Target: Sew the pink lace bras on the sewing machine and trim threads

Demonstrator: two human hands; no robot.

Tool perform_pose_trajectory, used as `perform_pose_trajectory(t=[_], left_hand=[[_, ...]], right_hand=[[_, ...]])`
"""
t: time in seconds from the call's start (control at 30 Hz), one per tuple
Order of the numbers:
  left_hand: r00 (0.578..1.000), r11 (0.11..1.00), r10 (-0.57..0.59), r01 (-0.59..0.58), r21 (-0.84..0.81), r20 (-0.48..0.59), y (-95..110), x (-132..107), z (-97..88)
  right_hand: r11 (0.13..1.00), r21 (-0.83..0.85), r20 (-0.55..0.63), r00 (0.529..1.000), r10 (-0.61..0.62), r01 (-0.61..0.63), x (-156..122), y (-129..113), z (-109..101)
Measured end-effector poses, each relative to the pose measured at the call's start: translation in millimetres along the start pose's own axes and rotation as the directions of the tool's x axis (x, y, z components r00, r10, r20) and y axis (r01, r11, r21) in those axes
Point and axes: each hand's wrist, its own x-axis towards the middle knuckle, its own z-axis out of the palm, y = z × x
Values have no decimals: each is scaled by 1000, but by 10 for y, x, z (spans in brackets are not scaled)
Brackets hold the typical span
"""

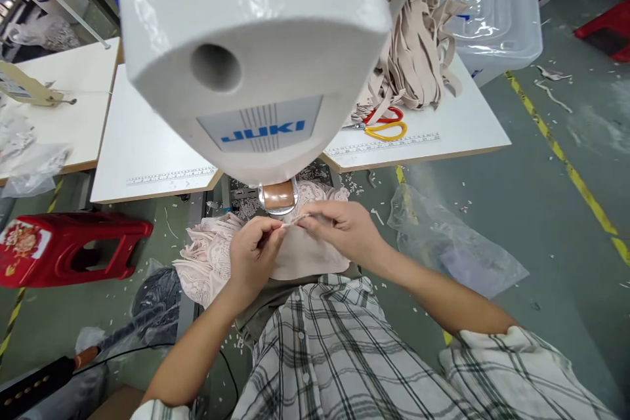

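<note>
My left hand [254, 251] and my right hand [340, 226] meet just below the head of a white JUKI sewing machine [251, 46]. Both pinch the edge of a pale pink lace garment piece [308, 251] between thumb and fingers, fingertips almost touching. More pink lace [204, 261] bunches to the left of my left hand and spills over my lap. A shiny metal part of the machine [278, 197] sits right above the pinched edge.
A white table [457, 125] carries beige strips [418, 46] and red and yellow scissors [386, 123]. A clear plastic bin [492, 13] stands at the back right, a red stool [63, 246] at the left, a plastic bag [453, 243] on the floor.
</note>
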Motion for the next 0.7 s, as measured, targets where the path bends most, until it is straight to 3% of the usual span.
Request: perform_pose_trajectory(t=[0.1, 0.23, 0.47, 0.7], left_hand=[[987, 984, 147, -153, 91, 67, 78, 54, -88], [958, 954, 262, -275, 115, 119, 138, 126, -154], [970, 978, 184, -197, 69, 158, 119, 176, -162], [963, 974, 185, -206, 92, 197, 122, 211, -173]], right_hand=[[973, -214, 62, 995, -78, 90, 75, -27, -117], [972, -192, 178, 979, -103, 137, 138, -80, -189], [999, -29, 335, 942, 31, -23, 193, -144, -278], [1000, -10, 387, 922, 15, -12, 213, -94, -287]])
